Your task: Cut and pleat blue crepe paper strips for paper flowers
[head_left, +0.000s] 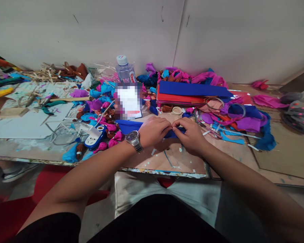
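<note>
Both hands meet above the near edge of the table, pinching a strip of dark blue crepe paper [128, 126]. My left hand [154, 131], with a metal watch [133, 137] on its wrist, has its fingers closed on the strip. Part of the paper sticks out to the left of that hand, and another part shows below the fingertips. Thumb and forefinger of my right hand [191, 135] are pressed together on the same paper, touching the left fingertips. Just behind the hands lies a roll of tape [177, 110].
Small wrapped paper bundles [108, 118] crowd the left, beside a blue-and-white power strip [95, 137]. A phone [128, 101] and a water bottle [126, 71] stand behind. Folded blue paper [192, 88] lies at the back; paper scraps and tape rolls [236, 110] fill the right.
</note>
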Demonstrator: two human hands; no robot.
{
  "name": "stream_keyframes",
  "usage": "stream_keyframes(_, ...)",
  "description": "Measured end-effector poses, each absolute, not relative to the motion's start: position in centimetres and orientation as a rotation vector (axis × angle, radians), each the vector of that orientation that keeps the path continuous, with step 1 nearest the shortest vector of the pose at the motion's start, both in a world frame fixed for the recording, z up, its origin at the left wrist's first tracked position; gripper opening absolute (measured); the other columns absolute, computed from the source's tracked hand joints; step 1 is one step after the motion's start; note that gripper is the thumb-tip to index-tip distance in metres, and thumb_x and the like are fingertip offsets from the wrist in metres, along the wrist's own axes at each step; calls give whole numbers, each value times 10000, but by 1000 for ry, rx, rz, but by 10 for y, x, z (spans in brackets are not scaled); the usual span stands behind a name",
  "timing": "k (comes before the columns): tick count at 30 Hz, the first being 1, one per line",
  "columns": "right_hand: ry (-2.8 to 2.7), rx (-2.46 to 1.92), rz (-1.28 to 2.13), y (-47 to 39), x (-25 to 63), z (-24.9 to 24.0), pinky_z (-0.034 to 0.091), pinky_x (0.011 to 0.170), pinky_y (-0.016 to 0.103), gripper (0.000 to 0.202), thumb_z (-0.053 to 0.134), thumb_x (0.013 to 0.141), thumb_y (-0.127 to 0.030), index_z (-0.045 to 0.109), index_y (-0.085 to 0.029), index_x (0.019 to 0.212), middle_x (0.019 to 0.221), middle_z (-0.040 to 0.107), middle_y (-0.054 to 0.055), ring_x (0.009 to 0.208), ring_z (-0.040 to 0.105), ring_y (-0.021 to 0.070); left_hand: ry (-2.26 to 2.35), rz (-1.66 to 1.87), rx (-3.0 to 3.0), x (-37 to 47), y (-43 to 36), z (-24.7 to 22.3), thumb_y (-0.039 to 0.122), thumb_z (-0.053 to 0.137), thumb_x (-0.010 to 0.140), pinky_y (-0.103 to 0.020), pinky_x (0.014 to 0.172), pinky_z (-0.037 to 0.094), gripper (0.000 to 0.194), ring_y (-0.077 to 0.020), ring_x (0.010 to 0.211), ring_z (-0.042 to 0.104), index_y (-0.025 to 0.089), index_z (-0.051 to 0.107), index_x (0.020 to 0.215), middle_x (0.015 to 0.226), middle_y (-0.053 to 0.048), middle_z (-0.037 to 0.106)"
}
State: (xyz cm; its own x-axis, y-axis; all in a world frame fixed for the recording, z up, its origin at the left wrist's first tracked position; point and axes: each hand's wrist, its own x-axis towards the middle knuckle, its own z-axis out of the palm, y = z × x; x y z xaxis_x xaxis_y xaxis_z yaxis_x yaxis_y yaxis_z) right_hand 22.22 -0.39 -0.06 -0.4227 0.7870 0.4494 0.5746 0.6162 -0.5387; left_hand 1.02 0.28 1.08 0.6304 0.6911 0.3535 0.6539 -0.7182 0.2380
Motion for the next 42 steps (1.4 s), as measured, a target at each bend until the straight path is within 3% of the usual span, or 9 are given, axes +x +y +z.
stream_keyframes(11,-2171,-1067,469,-3,222,-3,436,809,360,88,574,910,-161,598,-224,852,871,661,38,859,604,225,1096,640,2735,10,-1,10,301,509,1039,-365,822,446,241,-214,890,667,178,715,1047,948,-66,742)
stream_keyframes(14,-2153,-1064,486,-4,224,-2,447,813,359,54,614,897,-173,637,-222,902,889,678,37,873,623,227,1100,644,2715,9,0,9,289,511,1030,-368,815,449,238,-216,882,667,172,718,1035,941,-67,742)
stream_keyframes(19,-2158,-1073,446,-6,228,-1,459,858,373,178,682,845,-161,682,-226,1011,982,720,47,932,648,245,1106,674,2688,6,2,8,281,518,1022,-357,799,449,221,-207,854,663,178,713,1010,901,-53,731)
stream_keyframes(27,-2193,-1048,363,-6,226,2,439,836,376,49,652,892,-189,672,-224,920,894,722,42,876,637,238,1076,650,2684,6,2,7,284,512,1022,-353,800,444,226,-206,855,666,180,713,1017,904,-51,734)
stream_keyframes(42,-2255,-1073,381,-4,226,3,388,787,378,85,582,868,-146,608,-221,836,833,678,45,866,589,248,1089,586,2668,4,4,10,288,523,1009,-350,808,470,230,-215,862,683,182,727,1002,911,-67,747)
